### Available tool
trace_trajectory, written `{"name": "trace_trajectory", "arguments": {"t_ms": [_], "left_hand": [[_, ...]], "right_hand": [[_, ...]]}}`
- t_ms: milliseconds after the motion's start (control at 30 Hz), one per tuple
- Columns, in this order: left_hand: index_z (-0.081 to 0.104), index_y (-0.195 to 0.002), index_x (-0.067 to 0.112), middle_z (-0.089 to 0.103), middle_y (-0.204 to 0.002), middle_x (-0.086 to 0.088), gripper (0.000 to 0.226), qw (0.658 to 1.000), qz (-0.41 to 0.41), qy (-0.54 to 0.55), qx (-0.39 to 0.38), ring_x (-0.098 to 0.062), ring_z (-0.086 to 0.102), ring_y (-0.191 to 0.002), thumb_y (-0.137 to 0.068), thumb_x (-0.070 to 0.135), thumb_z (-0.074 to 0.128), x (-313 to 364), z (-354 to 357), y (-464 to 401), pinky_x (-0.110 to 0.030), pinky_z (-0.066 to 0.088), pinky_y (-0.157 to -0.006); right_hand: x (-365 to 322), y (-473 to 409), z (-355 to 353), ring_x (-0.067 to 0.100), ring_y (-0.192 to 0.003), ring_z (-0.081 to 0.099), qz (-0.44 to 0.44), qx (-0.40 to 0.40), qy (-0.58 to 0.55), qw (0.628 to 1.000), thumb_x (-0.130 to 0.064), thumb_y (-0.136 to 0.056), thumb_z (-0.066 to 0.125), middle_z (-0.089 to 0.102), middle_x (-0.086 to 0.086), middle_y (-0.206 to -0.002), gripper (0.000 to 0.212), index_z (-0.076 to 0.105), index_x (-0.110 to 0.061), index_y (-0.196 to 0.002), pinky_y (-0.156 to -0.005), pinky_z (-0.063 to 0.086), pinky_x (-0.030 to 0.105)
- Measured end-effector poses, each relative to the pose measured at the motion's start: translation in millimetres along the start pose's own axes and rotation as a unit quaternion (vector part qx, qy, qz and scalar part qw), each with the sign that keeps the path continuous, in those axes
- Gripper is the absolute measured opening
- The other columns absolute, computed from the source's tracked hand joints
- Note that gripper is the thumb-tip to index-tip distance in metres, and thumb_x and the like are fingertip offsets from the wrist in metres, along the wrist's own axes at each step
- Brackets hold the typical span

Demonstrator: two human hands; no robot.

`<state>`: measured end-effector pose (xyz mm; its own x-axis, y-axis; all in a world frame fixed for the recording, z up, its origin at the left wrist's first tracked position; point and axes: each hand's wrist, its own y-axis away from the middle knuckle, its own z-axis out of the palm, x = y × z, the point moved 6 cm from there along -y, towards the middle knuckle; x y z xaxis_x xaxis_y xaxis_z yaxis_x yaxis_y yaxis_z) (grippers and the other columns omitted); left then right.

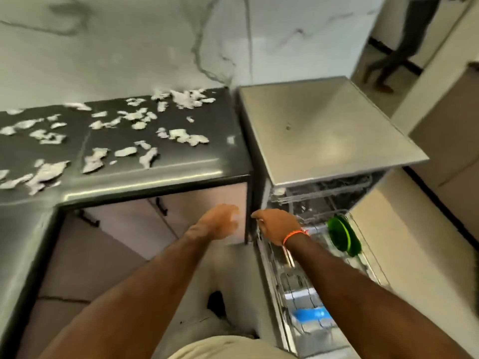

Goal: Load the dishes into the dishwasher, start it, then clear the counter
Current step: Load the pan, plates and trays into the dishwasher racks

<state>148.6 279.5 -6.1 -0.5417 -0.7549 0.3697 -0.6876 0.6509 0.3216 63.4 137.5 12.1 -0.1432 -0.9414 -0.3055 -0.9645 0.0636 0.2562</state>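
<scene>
1. A free-standing stainless-steel dishwasher (329, 125) stands open beside a dark glossy stone counter (155, 174), its lower wire rack (285, 286) pulled out over the floor.
2. One translucent green plate (343, 235) stands on edge at the rack's far right; one blue-and-white item (309, 316), too blurred to identify, lies nearer the camera.
3. The person's right hand (277, 225), an orange thread bracelet (294, 235) at its wrist, rests at the rack's left edge; whether the fingers grip the wire cannot be told.
4. The left hand (220, 221) hangs in the air beside the counter's end panel, fingers loosely spread, holding nothing.
5. Many torn white scraps (98, 159), too numerous and blurred to count, litter the counter.
6. A white marble-veined wall (129, 47) rises behind; the legs of a second person (396, 47) show at upper right.
</scene>
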Motion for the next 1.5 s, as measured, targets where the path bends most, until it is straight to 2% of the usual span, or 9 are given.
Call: {"name": "trace_trajectory", "arguments": {"t_ms": [100, 233, 333, 633, 733, 900, 1200, 1400, 1500], "left_hand": [[0.056, -0.141, 0.017, 0.062, -0.139, -0.005, 0.046, 0.996, -0.054, 0.021, 0.067, -0.025, 0.059, -0.125, -0.098, 0.031, 0.058, -54, -31, 47, -0.038, 0.045, -0.109], [0.056, -0.141, 0.019, 0.066, -0.134, -0.007, 0.048, 0.981, -0.13, 0.064, 0.127, -0.028, 0.062, -0.124, -0.095, 0.033, 0.062, -130, -62, 118, -0.041, 0.049, -0.105], [0.056, -0.14, 0.023, 0.067, -0.132, -0.004, 0.049, 0.961, -0.197, 0.084, 0.175, -0.025, 0.062, -0.123, -0.093, 0.037, 0.063, -188, -75, 178, -0.042, 0.051, -0.102], [0.053, -0.144, 0.026, 0.063, -0.139, 0.0, 0.053, 0.89, -0.311, 0.09, 0.321, -0.023, 0.059, -0.127, -0.092, 0.035, 0.064, -324, -104, 346, -0.04, 0.049, -0.105], [0.053, -0.144, 0.025, 0.063, -0.139, -0.002, 0.053, 0.872, -0.34, 0.086, 0.341, -0.022, 0.06, -0.126, -0.094, 0.035, 0.064, -365, -107, 388, -0.036, 0.048, -0.104], [0.062, -0.132, 0.025, 0.069, -0.128, -0.003, 0.042, 0.837, -0.381, 0.101, 0.379, -0.023, 0.064, -0.117, -0.091, 0.03, 0.067, -420, -112, 449, -0.035, 0.051, -0.099], [0.062, -0.133, 0.017, 0.066, -0.131, -0.008, 0.045, 0.771, -0.494, 0.086, 0.392, -0.029, 0.058, -0.122, -0.09, 0.027, 0.069, -495, -115, 516, -0.042, 0.05, -0.101], [0.048, -0.148, 0.022, 0.04, -0.158, -0.01, 0.062, 0.765, -0.579, 0.03, 0.282, -0.031, 0.034, -0.145, -0.089, 0.027, 0.066, -555, -111, 523, -0.046, 0.035, -0.117], [0.048, -0.147, 0.025, 0.041, -0.157, -0.006, 0.064, 0.776, -0.589, 0.022, 0.222, -0.031, 0.032, -0.146, -0.085, 0.022, 0.063, -579, -107, 515, -0.046, 0.035, -0.115]], "right_hand": [[-69, -21, -1, 0.029, -0.116, 0.062, -0.074, 0.005, 0.031, 0.997, -0.031, -0.096, 0.041, 0.065, 0.0, -0.13, 0.041, 0.058, -0.036, -0.133, -0.093, 0.053, 0.043], [-171, -46, 0, 0.028, -0.118, 0.06, -0.177, 0.012, 0.067, 0.982, -0.028, -0.095, 0.046, 0.062, 0.0, -0.134, 0.043, 0.057, -0.034, -0.136, -0.093, 0.049, 0.038], [-249, -61, 7, 0.025, -0.119, 0.06, -0.251, 0.014, 0.073, 0.965, -0.024, -0.094, 0.05, 0.063, -0.002, -0.134, 0.042, 0.06, -0.033, -0.134, -0.095, 0.048, 0.036], [-477, -82, 45, 0.023, -0.118, 0.062, -0.424, 0.031, 0.084, 0.901, -0.025, -0.095, 0.051, 0.066, -0.002, -0.13, 0.039, 0.063, -0.03, -0.131, -0.096, 0.051, 0.037], [-537, -87, 60, 0.024, -0.119, 0.061, -0.46, 0.03, 0.081, 0.884, -0.025, -0.095, 0.052, 0.066, 0.0, -0.131, 0.039, 0.062, -0.026, -0.133, -0.098, 0.048, 0.036], [-613, -102, 85, 0.025, -0.119, 0.061, -0.483, 0.004, 0.083, 0.872, -0.027, -0.092, 0.052, 0.068, 0.001, -0.128, 0.041, 0.062, -0.028, -0.132, -0.1, 0.05, 0.04], [-719, -129, 113, 0.027, -0.121, 0.059, -0.541, -0.041, 0.097, 0.835, -0.024, -0.095, 0.056, 0.064, 0.004, -0.134, 0.039, 0.061, -0.026, -0.134, -0.101, 0.049, 0.041], [-777, -165, 136, 0.028, -0.122, 0.059, -0.584, -0.079, 0.122, 0.798, -0.024, -0.092, 0.055, 0.064, 0.004, -0.133, 0.044, 0.058, -0.026, -0.136, -0.1, 0.051, 0.047], [-800, -188, 146, 0.027, -0.127, 0.054, -0.596, -0.091, 0.154, 0.783, -0.024, -0.092, 0.057, 0.06, 0.003, -0.137, 0.048, 0.054, -0.027, -0.14, -0.104, 0.048, 0.045]]}}
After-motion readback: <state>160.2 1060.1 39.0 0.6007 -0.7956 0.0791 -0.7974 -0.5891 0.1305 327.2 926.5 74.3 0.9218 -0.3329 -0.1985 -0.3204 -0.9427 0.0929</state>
